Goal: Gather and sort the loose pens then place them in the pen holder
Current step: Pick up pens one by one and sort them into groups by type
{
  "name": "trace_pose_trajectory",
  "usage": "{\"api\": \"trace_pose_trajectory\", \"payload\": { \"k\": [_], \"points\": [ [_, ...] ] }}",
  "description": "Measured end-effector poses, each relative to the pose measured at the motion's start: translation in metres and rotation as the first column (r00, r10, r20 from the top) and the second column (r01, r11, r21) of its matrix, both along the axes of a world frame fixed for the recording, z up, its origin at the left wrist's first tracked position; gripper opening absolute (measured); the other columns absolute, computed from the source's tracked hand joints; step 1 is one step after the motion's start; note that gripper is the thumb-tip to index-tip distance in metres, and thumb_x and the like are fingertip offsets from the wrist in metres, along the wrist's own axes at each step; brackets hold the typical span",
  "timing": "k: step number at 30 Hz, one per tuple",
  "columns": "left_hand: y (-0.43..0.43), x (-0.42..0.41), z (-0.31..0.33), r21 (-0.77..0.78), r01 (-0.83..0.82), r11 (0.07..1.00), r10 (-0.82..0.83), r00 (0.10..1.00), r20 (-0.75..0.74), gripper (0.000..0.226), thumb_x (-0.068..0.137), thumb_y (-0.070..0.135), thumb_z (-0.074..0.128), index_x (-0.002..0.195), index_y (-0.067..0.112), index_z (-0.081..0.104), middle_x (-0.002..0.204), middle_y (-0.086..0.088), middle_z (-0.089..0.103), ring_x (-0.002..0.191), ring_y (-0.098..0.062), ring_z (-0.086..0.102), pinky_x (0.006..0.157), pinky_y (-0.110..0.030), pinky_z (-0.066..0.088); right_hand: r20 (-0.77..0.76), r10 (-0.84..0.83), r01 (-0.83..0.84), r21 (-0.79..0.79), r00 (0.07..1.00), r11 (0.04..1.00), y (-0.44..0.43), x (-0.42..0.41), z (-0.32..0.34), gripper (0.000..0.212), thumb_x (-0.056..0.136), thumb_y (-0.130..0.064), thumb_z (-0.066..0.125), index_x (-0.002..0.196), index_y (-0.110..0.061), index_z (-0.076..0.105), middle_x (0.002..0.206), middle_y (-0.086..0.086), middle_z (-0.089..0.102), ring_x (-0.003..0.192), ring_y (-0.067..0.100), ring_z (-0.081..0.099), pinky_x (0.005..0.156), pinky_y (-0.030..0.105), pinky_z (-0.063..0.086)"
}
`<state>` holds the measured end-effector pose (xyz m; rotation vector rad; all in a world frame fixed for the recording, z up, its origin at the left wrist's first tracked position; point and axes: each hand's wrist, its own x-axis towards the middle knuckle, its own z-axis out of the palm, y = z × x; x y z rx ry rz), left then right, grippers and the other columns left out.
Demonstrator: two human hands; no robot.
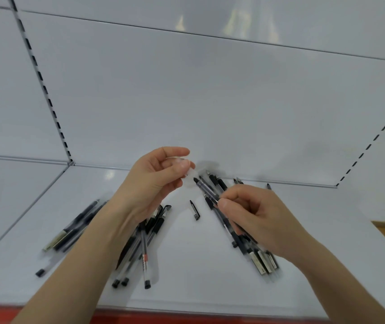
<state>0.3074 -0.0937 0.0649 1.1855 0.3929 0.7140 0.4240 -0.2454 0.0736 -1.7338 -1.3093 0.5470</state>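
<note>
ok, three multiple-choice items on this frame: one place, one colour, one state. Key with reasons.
1. Where is the loose black pen cap?
A. on the white shelf, between the left hand and the right hand
B. on top of a pile of pens
C. inside a holder

2. What colour is the strip along the shelf's front edge?
A. blue
B. red
C. green

3. What is the right hand doing?
A. lying flat on the shelf
B. hanging empty
C. pinching a clear-barrelled pen

Key: 1 A, the cap lies alone on bare shelf between the hands. 2 B, a red band runs along the bottom of the view. 3 C, thumb and fingers close on the barrel.
</note>
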Motion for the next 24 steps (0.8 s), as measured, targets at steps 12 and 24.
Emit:
{"api": "trace_pose_trajectory", "payload": {
  "k": [12,24],
  "points": [
    [-0.018,0.015,-0.009,0.108,-0.218,0.970,0.221,0.975,-0.015,0.006,0.082,0.013,0.063,0.086,0.016,0.066,0.075,-0.002,0.074,0.063,-0.009,0.063,0.058,-0.016,0.049,-0.148,-0.087,0.100,0.083,0.985,0.991,0.007,-0.009,-0.012,0.023,0.090,-0.020,0.051,0.074,-0.006,0.057,0.046,-0.005,0.051,0.048,0.017,0.039,0.044,0.021,0.033],
    [-0.006,0.007,-0.040,0.388,-0.164,0.907,0.314,0.877,-0.363,0.013,0.082,0.006,0.064,0.094,0.008,0.067,0.061,-0.004,0.064,0.050,-0.009,0.060,0.061,-0.024,0.056,0.206,-0.184,0.206,-0.088,0.961,0.975,0.013,0.034,-0.025,0.017,0.087,-0.027,0.058,0.073,-0.017,0.062,0.062,-0.003,0.064,0.053,0.011,0.055,0.058,0.022,0.045]
  ]
}}
